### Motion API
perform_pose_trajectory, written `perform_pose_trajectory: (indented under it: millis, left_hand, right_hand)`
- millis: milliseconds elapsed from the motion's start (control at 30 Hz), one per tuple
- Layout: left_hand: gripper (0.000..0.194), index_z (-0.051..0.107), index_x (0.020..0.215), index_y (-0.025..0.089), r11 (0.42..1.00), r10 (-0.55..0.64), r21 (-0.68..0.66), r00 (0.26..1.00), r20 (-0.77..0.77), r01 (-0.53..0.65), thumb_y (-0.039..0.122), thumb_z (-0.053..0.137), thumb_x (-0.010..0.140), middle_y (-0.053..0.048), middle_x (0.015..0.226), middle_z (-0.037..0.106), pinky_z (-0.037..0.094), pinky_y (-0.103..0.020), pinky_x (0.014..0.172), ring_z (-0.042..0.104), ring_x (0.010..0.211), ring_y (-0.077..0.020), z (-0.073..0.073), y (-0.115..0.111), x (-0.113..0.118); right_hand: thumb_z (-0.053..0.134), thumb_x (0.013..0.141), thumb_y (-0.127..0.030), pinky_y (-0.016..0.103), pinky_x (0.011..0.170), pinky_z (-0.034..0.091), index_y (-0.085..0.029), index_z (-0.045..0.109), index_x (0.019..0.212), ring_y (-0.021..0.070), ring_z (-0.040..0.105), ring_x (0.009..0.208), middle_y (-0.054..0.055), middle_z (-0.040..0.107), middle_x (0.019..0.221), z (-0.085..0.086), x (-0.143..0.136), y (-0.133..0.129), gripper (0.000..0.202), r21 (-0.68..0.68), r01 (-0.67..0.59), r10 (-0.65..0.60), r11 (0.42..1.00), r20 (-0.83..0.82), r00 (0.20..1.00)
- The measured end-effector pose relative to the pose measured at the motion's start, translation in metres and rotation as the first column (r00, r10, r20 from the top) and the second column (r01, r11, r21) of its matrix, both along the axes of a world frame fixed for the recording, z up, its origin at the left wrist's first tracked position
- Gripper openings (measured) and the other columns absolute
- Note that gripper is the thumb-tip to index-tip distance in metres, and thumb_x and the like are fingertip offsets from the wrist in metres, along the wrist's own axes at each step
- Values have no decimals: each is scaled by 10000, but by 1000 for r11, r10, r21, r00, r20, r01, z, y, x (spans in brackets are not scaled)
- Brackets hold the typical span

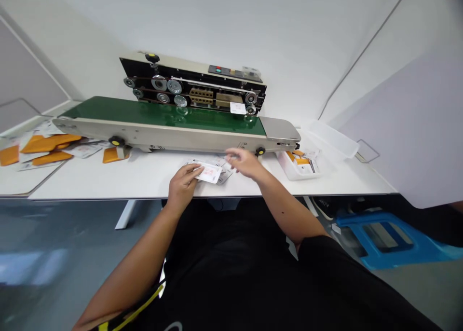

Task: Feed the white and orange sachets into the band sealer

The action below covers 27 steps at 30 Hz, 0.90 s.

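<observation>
My left hand [183, 184] is closed on a white printed packet [210, 173] with reddish marks, held over the table's front edge. Several more packets [226, 175] lie beneath and beside it, partly covered. Just to the right, my right hand [245, 162] is raised in front of the conveyor with its fingers apart and nothing visible in them. Behind both hands stands a band sealing machine [193, 87] with a green conveyor belt [155, 115]. Another white packet [238, 108] sits upright at the right end of its rollers, apart from my hands.
White and orange packets [50, 145] are heaped at the left, some near the belt's end. A clear plastic tub [298, 174] with packets stands at right, with a translucent lid or tray [334, 139] behind it. A blue stool [390, 241] is on the floor at right.
</observation>
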<state>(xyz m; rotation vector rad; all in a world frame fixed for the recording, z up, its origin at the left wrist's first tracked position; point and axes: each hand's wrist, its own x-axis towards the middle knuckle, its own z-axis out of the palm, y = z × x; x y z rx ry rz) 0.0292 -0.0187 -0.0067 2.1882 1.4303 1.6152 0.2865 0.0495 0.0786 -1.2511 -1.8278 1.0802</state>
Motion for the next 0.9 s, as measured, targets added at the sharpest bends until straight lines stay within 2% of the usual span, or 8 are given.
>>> perform_pose_trajectory:
  millis: [67, 133, 233, 367, 500, 633, 800, 900]
  left_hand:
    - [319, 794, 1172, 271, 1000, -12, 22, 1000, -13, 12, 218, 516, 1023, -53, 1299, 734, 563, -404, 1097, 702, 1190, -218, -1, -1, -1]
    - [323, 786, 1196, 277, 999, -39, 36, 999, -35, 40, 238, 507, 1037, -49, 1320, 733, 559, -416, 1112, 700, 1210, -223, -3, 0, -2]
    - [365, 700, 1363, 277, 999, -38, -10, 999, -39, 38, 334, 560, 1031, -69, 1434, 672, 548, -454, 1139, 652, 1306, -262, -4, 1, -2]
    - [563, 535, 1532, 263, 991, -7, -136, 999, -38, 2, 446, 600, 1003, -97, 1574, 545, 543, -473, 1145, 549, 1430, -294, -1, 3, 0]
    - [545, 560, 1494, 246, 965, 64, -237, 976, -210, -115, 434, 603, 984, -113, 1533, 591, 249, -650, 1295, 497, 1472, -346, 4, 7, 5]
    - [539, 570, 1481, 270, 922, 73, -333, 936, -345, -195, 453, 608, 975, -104, 1575, 557, 56, -730, 1286, 403, 1534, -380, 7, 10, 12]
    - [491, 611, 1432, 296, 924, 77, -325, 931, -357, -201, 459, 633, 968, -100, 1566, 568, 40, -729, 1282, 411, 1527, -383, 4, 12, 13]
    - [464, 633, 1394, 276, 953, 90, -247, 945, -314, -173, 433, 670, 959, -129, 1516, 610, 67, -774, 1254, 458, 1487, -412, -2, 14, 10]
  right_hand:
    - [779, 875, -384, 247, 478, 499, -225, 722, 1258, 126, 650, 615, 80, 756, 1122, -12, -14, -13, 418, -157, -144, 150, 977, 26, 988]
    - [782, 876, -310, 229, 437, 451, -220, 760, 1112, 113, 600, 530, 40, 764, 891, -13, -22, -21, 254, -239, -235, 244, 942, 9, 970]
    - [759, 866, -179, 199, 438, 423, -207, 737, 901, 95, 540, 462, -19, 681, 612, 6, -17, -19, 49, -276, -269, 273, 923, -23, 962]
    - [695, 863, -103, 163, 423, 392, -172, 709, 916, 76, 537, 457, -18, 673, 595, 53, 24, 18, 88, -188, -79, 53, 979, -139, 989]
    - [628, 852, -51, 135, 407, 331, -154, 669, 894, 49, 470, 420, -49, 585, 535, 87, 79, 80, 119, -109, 287, -305, 952, -425, 852]
    - [603, 842, -18, 124, 441, 393, -175, 549, 781, 51, 477, 434, -52, 539, 517, 95, 98, 124, 176, -209, 449, -489, 869, -509, 709]
    - [721, 851, -113, 181, 491, 498, -150, 589, 880, 98, 584, 519, 28, 656, 648, 96, 83, 143, 140, -267, 350, -435, 898, -419, 797]
    - [704, 918, -275, 250, 570, 541, -144, 645, 1040, 136, 636, 608, 71, 712, 816, 88, 73, 130, 189, -31, 475, -468, 880, -231, 853]
